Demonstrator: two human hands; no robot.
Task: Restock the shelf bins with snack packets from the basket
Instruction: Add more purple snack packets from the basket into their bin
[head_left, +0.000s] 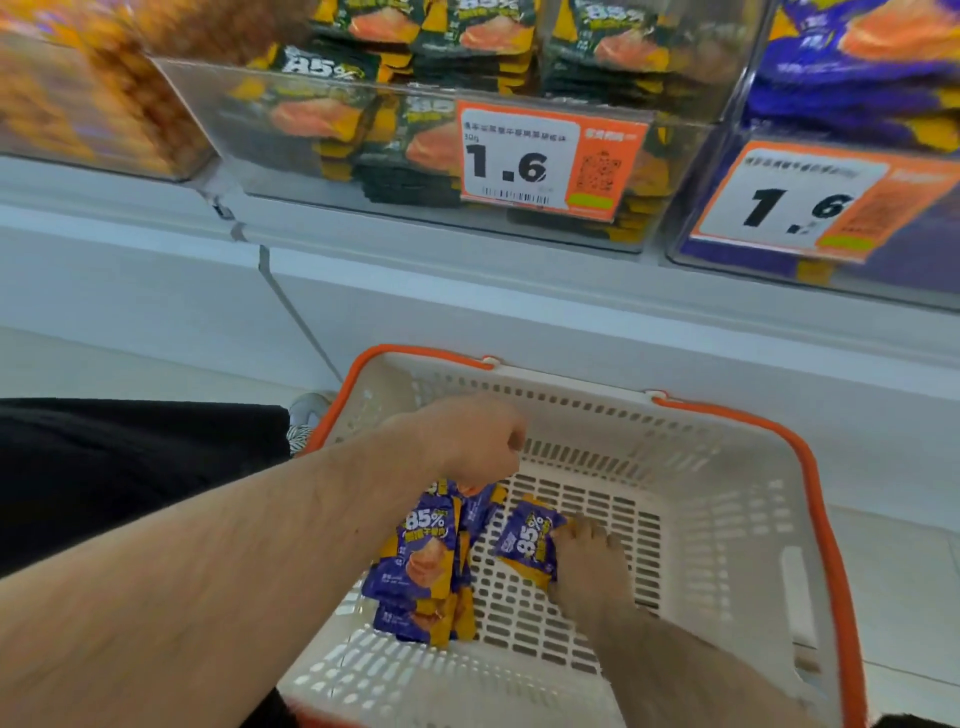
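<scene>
Purple-and-yellow snack packets marked 85%, in cream basket

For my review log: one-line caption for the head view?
Both hands gather purple snack packets from the basket below shelf bins.

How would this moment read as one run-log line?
left hand: grips purple packets | right hand: on single packet | basket: near empty

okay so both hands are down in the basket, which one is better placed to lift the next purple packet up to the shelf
Probably the right hand: its fingers already lie on the loose purple packet, and the purple bin sits on that side. The left hand hovers over the pile.
</scene>
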